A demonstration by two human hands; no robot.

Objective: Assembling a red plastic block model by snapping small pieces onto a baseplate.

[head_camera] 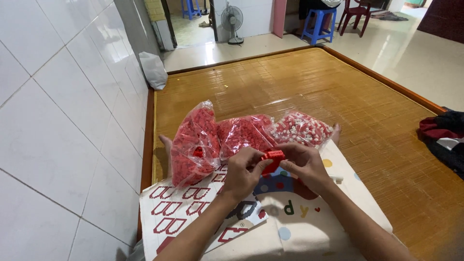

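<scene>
**A:** So where's the piece sitting relative to the hands?

**B:** Right between them. The small red block assembly (273, 155) is held up over the lap, long axis running roughly left to right. The left hand (243, 171) pinches its left end with fingertips curled on top, and the right hand (303, 164) pinches the right end. Both are closed on it, neither one nearer really, it's a shared grip.

**A:** What's around it?

**B:** Just beyond the hands there are three clear plastic bags lying on the legs: a tall bag of red pieces (194, 143) on the left, a second red bag (244, 133) in the middle, and a bag of mixed red and white pieces (302, 128) on the right. Under the left forearm there's a printed sheet with red outlines (176, 212), and a pale cloth with coloured dots (309, 222) over the lap. All of it sits on a woven bamboo mat (338, 87).

**A:** Anything in the way?

**B:** Not really. The bags are close behind the block but not touching it, as far as I can tell. White tiled wall (58, 121) runs along the left.
</scene>
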